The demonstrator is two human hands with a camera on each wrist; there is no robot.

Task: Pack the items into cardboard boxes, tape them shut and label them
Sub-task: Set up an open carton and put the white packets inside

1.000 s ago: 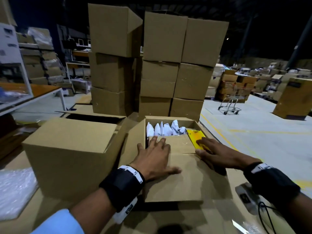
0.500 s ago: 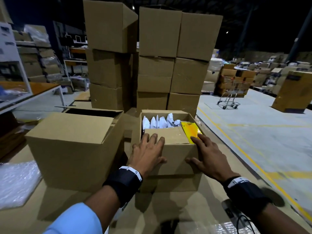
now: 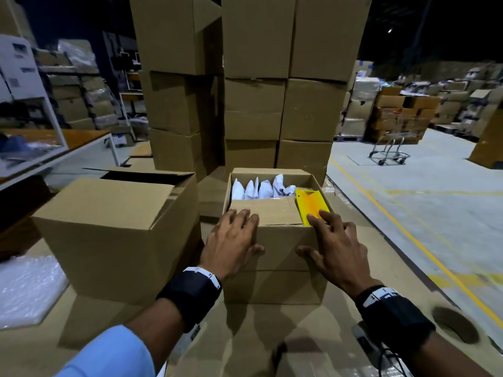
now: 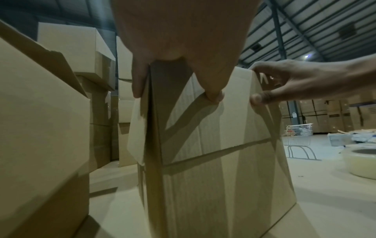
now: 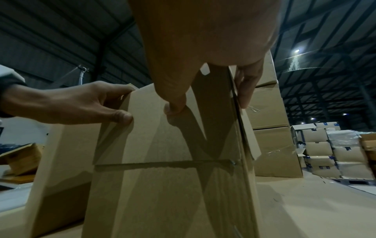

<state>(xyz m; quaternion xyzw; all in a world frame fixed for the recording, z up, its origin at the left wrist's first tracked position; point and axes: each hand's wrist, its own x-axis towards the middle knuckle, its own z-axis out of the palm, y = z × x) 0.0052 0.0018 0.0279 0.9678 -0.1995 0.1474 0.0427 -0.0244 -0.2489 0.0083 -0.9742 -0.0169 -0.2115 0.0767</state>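
Observation:
A small open cardboard box (image 3: 275,287) stands on the table right in front of me. Inside it stand white packets (image 3: 258,189), and a yellow flat item (image 3: 310,205) lies at the right. A cardboard flap (image 3: 266,212) lies over the near part of the contents. The near flap hangs down against the front wall (image 4: 213,128). My left hand (image 3: 231,246) grips the near rim at the left corner, fingers over the top and thumb on the front. At the right corner, my right hand (image 3: 334,246) grips the rim the same way, its fingertips touching the yellow item.
A larger open box (image 3: 109,227) stands close on the left, and tall stacks of boxes (image 3: 272,91) rise right behind. A tape roll (image 4: 360,162) lies on the table at the right, bubble wrap (image 3: 24,289) at the left. Beyond the table's right edge, a trolley (image 3: 392,148) stands on the floor.
The near flap, which lay stretched out towards me under both palms, now hangs folded down against the front wall. Both hands have ended up on the near rim.

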